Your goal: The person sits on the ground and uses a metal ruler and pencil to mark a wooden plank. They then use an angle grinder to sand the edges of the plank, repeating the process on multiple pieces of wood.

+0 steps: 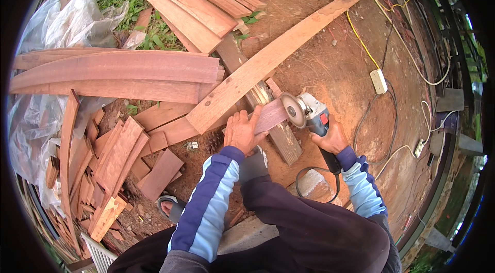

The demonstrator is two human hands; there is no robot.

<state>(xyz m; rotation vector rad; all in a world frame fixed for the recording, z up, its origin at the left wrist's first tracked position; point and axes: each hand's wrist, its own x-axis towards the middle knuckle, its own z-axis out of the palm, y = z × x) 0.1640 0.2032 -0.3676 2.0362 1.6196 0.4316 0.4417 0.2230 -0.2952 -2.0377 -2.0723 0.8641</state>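
My right hand (332,139) is wrapped round the body of an angle grinder (312,109) with a grey head and a red button. Its round disc (292,111) meets the right end of a short reddish board (270,117). Whether the disc is spinning I cannot tell. My left hand (241,131) grips the board's near left part, thumb on top, fingers partly hidden. Beneath the board lies a thick, rough timber (286,144). A long plank (278,60) crosses that timber just beyond, slanting up to the far right.
Long boards (185,2) are stacked at the far left, more boards (118,74) below them. Offcuts (121,157) pile up at the left beside plastic sheeting (77,20). A white socket block (378,81) on a yellow cord and loose cables lie at the right. A stone (313,185) sits near my knee.
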